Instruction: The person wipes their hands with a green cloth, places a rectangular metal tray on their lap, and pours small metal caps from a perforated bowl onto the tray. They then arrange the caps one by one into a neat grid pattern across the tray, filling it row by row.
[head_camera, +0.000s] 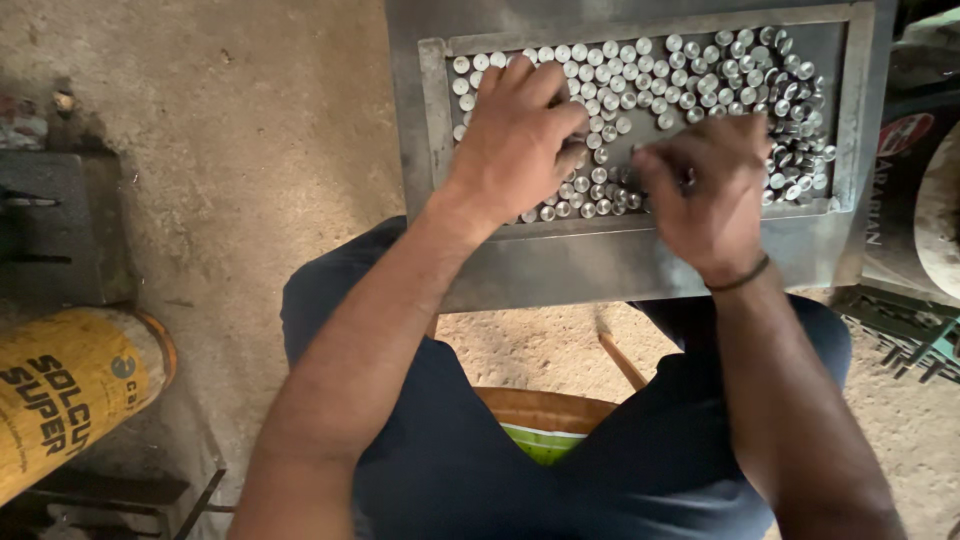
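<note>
The left hand (515, 140) lies palm down on a shallow grey metal tray (845, 120), its fingers (530, 75) held loosely together and resting on top of the small silvery metal cylinders (640, 70) that stand packed on end inside it. More of these cylinders run on past the fingertips toward the tray's far rim and crowd just under the heel of the hand. The right hand (705, 190) is blurred; its fingers (665, 160) curl inward over the cylinders near the tray's near rim, but whether they pinch one cannot be told. A dark band (740, 278) circles the right wrist. Well behind the hands, on the concrete floor (250, 150), lies a yellow drum (70, 385).
</note>
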